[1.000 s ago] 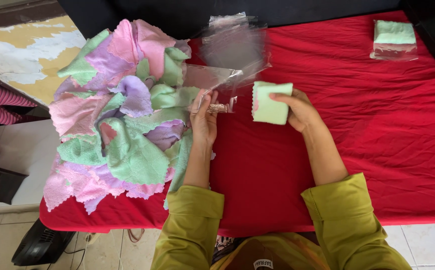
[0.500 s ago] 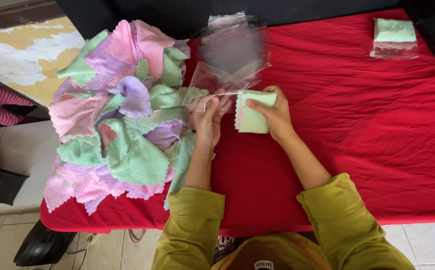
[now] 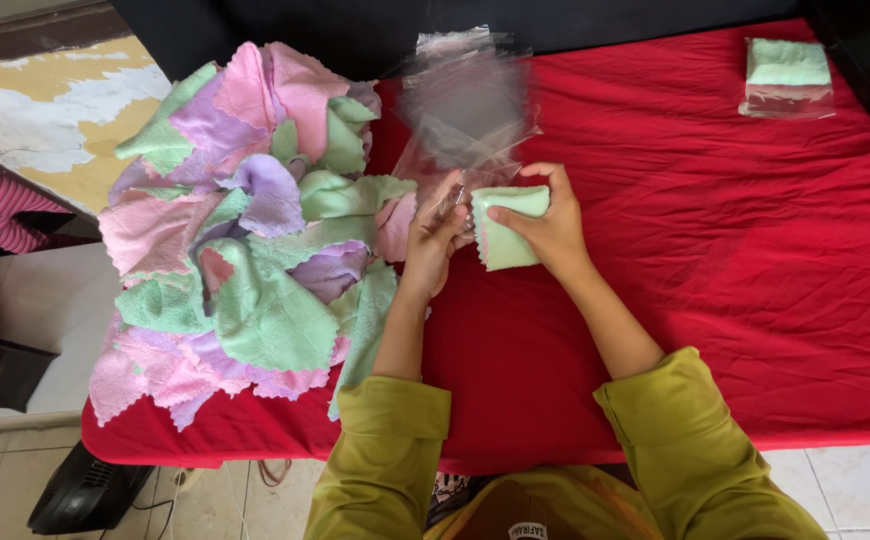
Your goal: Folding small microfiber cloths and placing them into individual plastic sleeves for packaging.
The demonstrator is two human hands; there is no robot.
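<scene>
The table (image 3: 755, 300) is covered with a wrinkled red cloth and fills most of the view. On its left part lies a big loose pile of small cloths (image 3: 245, 250) in pink, purple and light green, and some of them hang over the near edge. At the far right corner of the table sits a small packed stack of cloths (image 3: 787, 75), green on top and pink under it, inside a clear wrapper, well apart from the hands. Near the far edge, in the middle, a clear plastic bag (image 3: 470, 105) stands up from the table; it looks blurred, and its lower end reaches down to the hands.

The person wears sleeves of olive-green colour, and both forearms reach forward over the red cloth. The right hand (image 3: 550, 225) is clenched around a folded light green cloth (image 3: 505, 230), with the thumb on its near face and the fingers behind it. This cloth is held just above the table, right beside the pile and at the mouth of the bag. The left hand (image 3: 435, 235) pinches the lower edge of the plastic bag with its fingertips, and it touches the left side of the folded cloth.
</scene>
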